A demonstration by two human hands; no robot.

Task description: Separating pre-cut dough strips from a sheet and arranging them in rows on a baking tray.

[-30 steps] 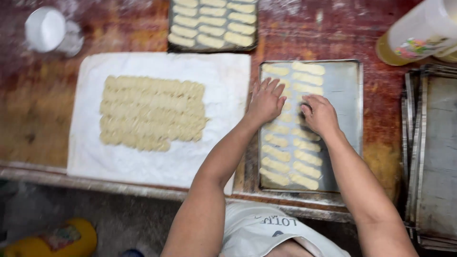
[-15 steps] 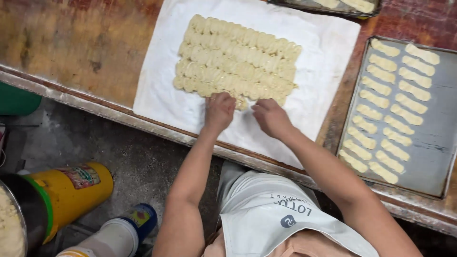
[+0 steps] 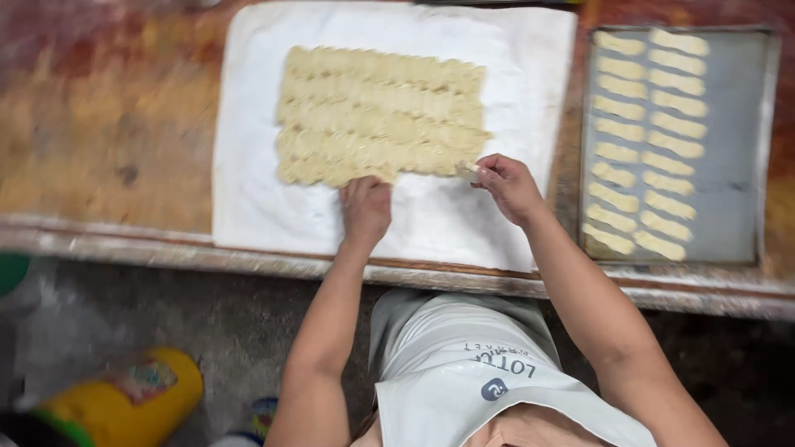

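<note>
Basically we had both hands at the near edge of the dough sheet [image 3: 381, 116], which lay on the white cloth [image 3: 248, 199] on the wooden table [image 3: 108, 124]. Our right hand [image 3: 509, 186] pinched one small cut strip [image 3: 469, 170] btwn thumb & fingertips at the sheet's lower right corner, just lifted off the row. Our left hand [image 3: 366, 207] rested fingers-down on the bottom row, curled over the pieces; whether it actually gripped one we couldn't tell, the frame being blurred. W/ soft dough like this, we judged a light pinch at the strip's end was best, peeling it away sideways so the neighbours stayed in line, while the left hand steadied the row. The metal tray [image 3: 737, 165] sat to the right, apart from the cloth, w/ two columns of strips [image 3: 646, 149] laid in it & bare space on its right side.
</note>
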